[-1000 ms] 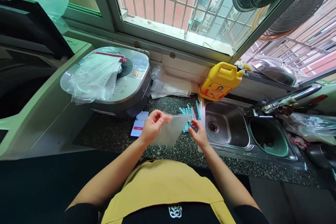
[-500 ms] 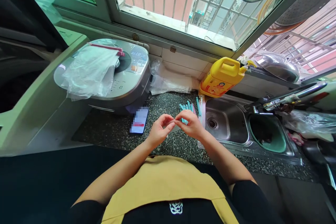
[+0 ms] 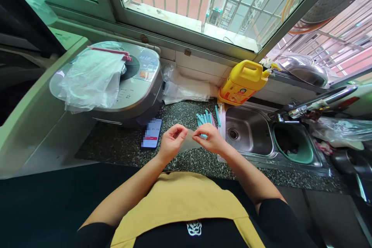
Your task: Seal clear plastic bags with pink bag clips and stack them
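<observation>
Between left hand (image 3: 171,144) and right hand (image 3: 211,139), translucent plastic (image 3: 190,142) spans the gap, pinched by both hands' fingers (image 3: 180,128).

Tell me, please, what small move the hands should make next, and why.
Perhaps the right hand should release the translucent film and reach for a strip, since the left hand also pinches the film and the teal strips lie on the counter just beyond the right hand.
</observation>
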A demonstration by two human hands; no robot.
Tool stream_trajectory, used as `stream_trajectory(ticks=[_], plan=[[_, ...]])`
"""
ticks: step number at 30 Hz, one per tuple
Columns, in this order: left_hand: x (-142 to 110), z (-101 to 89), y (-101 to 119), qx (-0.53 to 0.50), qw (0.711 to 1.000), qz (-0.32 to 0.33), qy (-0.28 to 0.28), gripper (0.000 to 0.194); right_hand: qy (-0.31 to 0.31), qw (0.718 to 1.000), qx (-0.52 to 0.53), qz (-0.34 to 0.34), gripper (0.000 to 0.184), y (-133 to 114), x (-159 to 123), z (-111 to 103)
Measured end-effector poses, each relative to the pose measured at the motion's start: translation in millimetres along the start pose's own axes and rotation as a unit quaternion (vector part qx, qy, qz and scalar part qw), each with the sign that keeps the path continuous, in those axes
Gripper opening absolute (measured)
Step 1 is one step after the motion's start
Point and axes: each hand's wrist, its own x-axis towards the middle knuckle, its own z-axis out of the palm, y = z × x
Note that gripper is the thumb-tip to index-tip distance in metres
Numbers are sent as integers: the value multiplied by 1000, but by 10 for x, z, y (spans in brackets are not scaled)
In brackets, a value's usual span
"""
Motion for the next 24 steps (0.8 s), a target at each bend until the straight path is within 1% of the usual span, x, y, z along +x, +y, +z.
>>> stream_trajectory(ticks=[4, 8, 11, 13, 15, 17, 18, 20, 22, 24], plan=[[24, -31, 10, -12, 999, -15, 40, 24, 10, 1000, 0, 26, 20, 120, -89, -36], [24, -45, -43, -22, 997, -13, 67, 24, 23, 999, 2, 45, 23, 187, -170, -111], [-2, -31, -158, -17, 997, -2, 80, 21, 49, 996, 26, 66, 23, 233, -248, -151], [-8, -33, -294, 6, 997, 3, 82, 20, 76, 992, 44, 85, 22, 308, -288, -99], [24, -74, -476, 74, 993, 0, 90, 18, 98, 987, 57, 113, 20, 429, -286, 51], [100, -161, -680, 177, 978, -19, 109, 15, 92, 981, 76, 154, 19, 580, -224, 282], [151, -218, -780, 201, 972, -30, 115, 12, 85, 976, 86, 184, 17, 656, -174, 410], [264, -334, -954, 228, 965, -46, 122, 11, 77, 963, 94, 240, 13, 793, -56, 648], [361, -426, -1079, 240, 960, -61, 127, 12, 76, 959, 97, 257, 12, 897, 49, 819], [418, -479, -1155, 242, 959, -72, 129, 13, 79, 957, 102, 261, 12, 965, 111, 905]])
